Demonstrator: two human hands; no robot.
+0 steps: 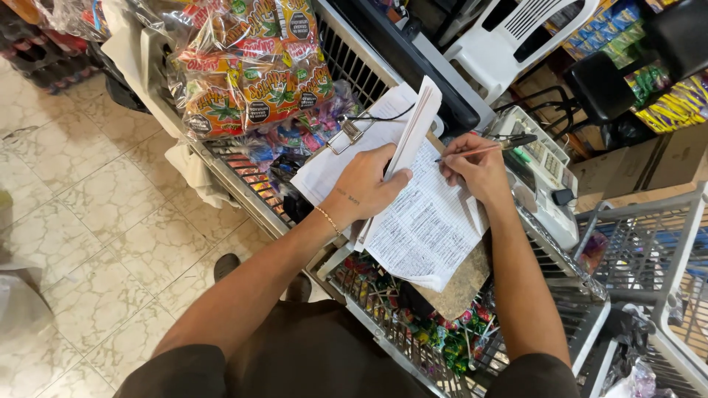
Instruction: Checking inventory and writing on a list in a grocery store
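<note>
A pen (pixel 479 149) is gripped between the closed fingers (pixel 459 158) of the right hand (pixel 476 171), right of centre in the frame, its tip set against a written sheet (pixel 428 221). The fingers (pixel 394 178) of the left hand (pixel 363 188), at the centre of the frame, are curled over the sheet's left edge, and several lifted pages (pixel 417 121) are held up against the thumb. A gold bracelet (pixel 328 220) is worn on the left wrist.

The sheets are carried by a clipboard (pixel 457 284), whose metal clip (pixel 345 135) is seen just above the left hand. The clipboard is rested on a wire rack (pixel 369 70) that runs from the upper centre to the lower right. Bagged snacks (pixel 251 66) are piled on the rack at the upper left, and wrapped sweets (pixel 442 335) are seen beneath the clipboard at the lower centre. A cash register (pixel 542 173) is placed just right of the right hand. A white plastic chair (pixel 516 33) is seen at the upper right, and a tiled floor (pixel 96 214) fills the left.
</note>
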